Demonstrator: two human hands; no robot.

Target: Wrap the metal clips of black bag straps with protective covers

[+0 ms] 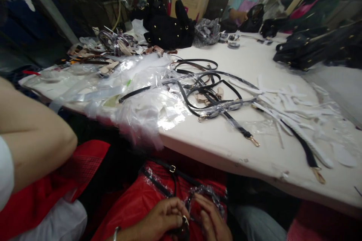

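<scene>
**Trainee:** What are the hands gripping?

**Instructor:** The bare left hand (169,214) is pinching a small dark piece with a gold-coloured metal ring (183,229) between thumb and fingers. The bare right hand (210,216) is curling beside crumpled clear plastic film (212,193); whether its fingers are pinching the film, I cannot tell.

**Trainee:** Where is the strap lying?

**Instructor:** The narrow black strap (183,175) with a gold-coloured buckle (172,168) is lying across the red apron (127,188), just beyond the hands. Clear film is covering part of it, so this piece is apparently awaiting completion. Whether the dark piece is belonging to it, I cannot tell.

**Trainee:** What is remaining beyond?

**Instructor:** On the white table (195,145), black straps with gold-coloured clips (212,105) are lying tangled, some partly sheathed, others apparently bare; this is suggesting a batch partway through. Clear plastic sleeves (144,115) are heaping up at left, and thin white strips (294,111) are lying at right. Farther back, a black bag with gold-coloured studs (169,30) is sitting.
</scene>
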